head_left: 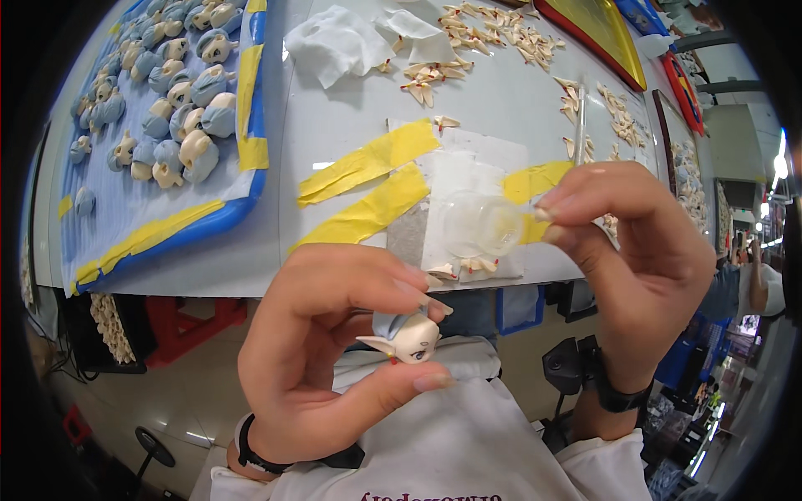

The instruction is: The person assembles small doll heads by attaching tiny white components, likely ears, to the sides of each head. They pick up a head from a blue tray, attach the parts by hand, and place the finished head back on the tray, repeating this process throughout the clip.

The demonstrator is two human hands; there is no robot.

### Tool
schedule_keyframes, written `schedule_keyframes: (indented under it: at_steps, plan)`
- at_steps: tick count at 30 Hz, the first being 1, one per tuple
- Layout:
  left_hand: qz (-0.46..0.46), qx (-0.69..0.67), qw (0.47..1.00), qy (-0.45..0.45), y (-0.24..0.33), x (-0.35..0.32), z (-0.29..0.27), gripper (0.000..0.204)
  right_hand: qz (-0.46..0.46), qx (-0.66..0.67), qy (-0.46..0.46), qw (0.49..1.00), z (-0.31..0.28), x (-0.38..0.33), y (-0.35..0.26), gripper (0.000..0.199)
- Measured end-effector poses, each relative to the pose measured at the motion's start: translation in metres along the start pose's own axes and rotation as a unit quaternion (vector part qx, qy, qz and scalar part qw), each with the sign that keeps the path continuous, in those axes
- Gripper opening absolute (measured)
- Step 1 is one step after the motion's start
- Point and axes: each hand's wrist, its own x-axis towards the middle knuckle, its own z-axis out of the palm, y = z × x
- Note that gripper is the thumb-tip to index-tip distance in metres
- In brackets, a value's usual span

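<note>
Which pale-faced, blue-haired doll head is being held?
The pointed-eared doll head, pinched in the left hand; the heads on the blue-rimmed tray lie unheld.

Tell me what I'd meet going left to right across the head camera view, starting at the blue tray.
Blue tray → left hand pinching a doll head → clear plastic dish → right hand.

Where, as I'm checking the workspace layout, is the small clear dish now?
In the head view, right of centre: the clear dish lies on the white sheet, left of the right hand.
</note>
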Motion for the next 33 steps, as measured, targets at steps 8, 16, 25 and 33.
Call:
schedule_keyframes:
  at_steps: [8,16,25,33]
  plan:
    - [0.086,0.069,0.99,-0.089,-0.007,0.008,-0.016,0.03,-0.139,-0.23,-0.018,0.963,0.006,0.004,-0.006,0.019]
    - [0.024,-0.054,0.997,-0.051,-0.007,0.008,0.001,0.041,-0.129,-0.23,-0.015,0.964,0.007,0.003,-0.008,0.019]
    - [-0.029,-0.06,0.996,0.06,0.002,0.007,0.021,0.053,0.039,0.113,-0.014,0.993,0.012,-0.023,-0.025,0.011]
    - [0.012,-0.06,0.998,0.026,-0.006,0.0,0.013,0.053,-0.067,0.037,0.023,0.997,0.031,-0.03,-0.024,0.018]
